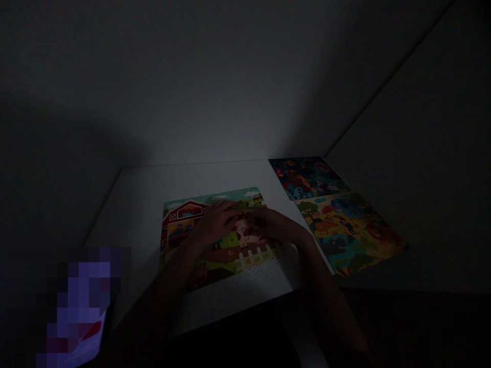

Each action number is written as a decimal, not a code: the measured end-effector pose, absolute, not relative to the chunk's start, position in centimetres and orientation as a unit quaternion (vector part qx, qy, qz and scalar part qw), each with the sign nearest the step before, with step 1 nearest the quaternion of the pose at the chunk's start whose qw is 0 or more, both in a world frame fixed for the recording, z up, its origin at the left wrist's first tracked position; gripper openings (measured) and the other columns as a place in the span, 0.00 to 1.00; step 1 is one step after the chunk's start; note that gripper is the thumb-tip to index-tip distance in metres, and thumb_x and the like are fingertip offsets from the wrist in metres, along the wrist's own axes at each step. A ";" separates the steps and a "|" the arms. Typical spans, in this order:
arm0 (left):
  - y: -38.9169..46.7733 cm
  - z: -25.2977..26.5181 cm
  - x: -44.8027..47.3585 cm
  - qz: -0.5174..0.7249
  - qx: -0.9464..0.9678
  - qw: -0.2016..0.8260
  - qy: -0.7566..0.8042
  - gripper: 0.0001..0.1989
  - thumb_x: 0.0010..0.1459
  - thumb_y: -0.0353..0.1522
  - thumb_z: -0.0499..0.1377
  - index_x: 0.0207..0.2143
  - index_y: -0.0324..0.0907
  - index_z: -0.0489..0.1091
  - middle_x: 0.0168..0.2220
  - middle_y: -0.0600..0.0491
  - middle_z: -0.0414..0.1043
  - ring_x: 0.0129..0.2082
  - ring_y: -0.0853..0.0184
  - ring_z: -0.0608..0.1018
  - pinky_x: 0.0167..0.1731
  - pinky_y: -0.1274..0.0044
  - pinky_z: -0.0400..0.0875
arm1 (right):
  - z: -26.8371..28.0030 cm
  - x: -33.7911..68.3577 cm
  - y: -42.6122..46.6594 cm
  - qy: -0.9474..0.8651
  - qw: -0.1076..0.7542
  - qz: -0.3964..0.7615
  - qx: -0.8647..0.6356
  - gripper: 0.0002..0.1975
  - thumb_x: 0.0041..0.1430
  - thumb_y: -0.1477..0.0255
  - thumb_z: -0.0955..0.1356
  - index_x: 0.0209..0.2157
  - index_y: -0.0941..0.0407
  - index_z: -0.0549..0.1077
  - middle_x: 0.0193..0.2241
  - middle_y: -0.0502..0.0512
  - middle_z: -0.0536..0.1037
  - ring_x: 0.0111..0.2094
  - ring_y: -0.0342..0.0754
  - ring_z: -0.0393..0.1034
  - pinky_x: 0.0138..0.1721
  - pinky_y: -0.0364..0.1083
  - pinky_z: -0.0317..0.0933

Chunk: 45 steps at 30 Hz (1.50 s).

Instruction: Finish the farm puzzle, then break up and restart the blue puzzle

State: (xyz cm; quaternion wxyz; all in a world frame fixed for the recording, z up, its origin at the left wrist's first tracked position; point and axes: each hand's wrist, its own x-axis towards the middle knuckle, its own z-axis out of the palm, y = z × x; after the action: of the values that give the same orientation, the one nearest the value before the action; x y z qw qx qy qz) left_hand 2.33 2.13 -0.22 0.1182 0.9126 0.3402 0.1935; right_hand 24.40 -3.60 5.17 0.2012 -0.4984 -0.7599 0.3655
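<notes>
A farm picture board (pixel 226 268), possibly a jigsaw, lies flat on the white table, showing a red barn, a cow and a white fence. Over its middle, my left hand (pixel 218 222) reaches in from the left, fingers curved and apart. From the right comes my right hand (pixel 276 226), its fingers bent and spread above the cow. The fingertips of both hands nearly meet. Dim light hides whether they touch the board or a small piece, and the hands cover part of the picture.
On the table's right side lie a dark, colourful picture board (pixel 312 176) and, nearer, a safari animal board (pixel 345 230), which reaches past the table edge. Walls (pixel 199 102) stand behind and at the right. A lit, pixelated screen (pixel 86 306) shows at lower left.
</notes>
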 end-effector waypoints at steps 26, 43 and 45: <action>2.3 -0.6 2.3 0.202 0.914 0.133 0.325 0.14 0.62 0.27 0.57 0.48 0.47 0.75 0.53 0.50 0.70 0.54 0.60 0.69 0.55 0.63 0.66 | 0.1 20.5 -12.4 -0.781 0.237 -0.028 -0.577 0.15 0.67 0.68 0.64 0.52 0.55 0.72 0.52 0.61 0.75 0.54 0.55 0.65 0.53 0.56 0.61; 1.9 0.0 2.3 0.194 0.915 0.105 0.337 0.14 0.63 0.30 0.56 0.49 0.47 0.75 0.54 0.49 0.71 0.53 0.58 0.71 0.55 0.63 0.67 | -1.5 20.7 -12.2 -0.785 0.170 -0.036 -0.595 0.33 0.68 0.58 0.61 0.68 0.58 0.51 0.67 0.61 0.56 0.69 0.56 0.45 0.65 0.60 0.51; 1.9 -0.2 2.3 0.201 0.915 0.100 0.335 0.15 0.63 0.30 0.55 0.50 0.47 0.75 0.54 0.49 0.71 0.54 0.59 0.71 0.55 0.63 0.67 | -1.9 20.7 -12.2 -0.781 0.172 -0.045 -0.599 0.34 0.67 0.57 0.61 0.67 0.60 0.52 0.67 0.63 0.56 0.69 0.57 0.45 0.64 0.60 0.51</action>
State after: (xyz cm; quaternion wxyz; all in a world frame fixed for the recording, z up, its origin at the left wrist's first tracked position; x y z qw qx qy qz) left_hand 2.27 1.88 -0.21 0.0998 0.9151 0.3352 0.2008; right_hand 20.70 -12.17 -1.95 0.1725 -0.5986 -0.7810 -0.0452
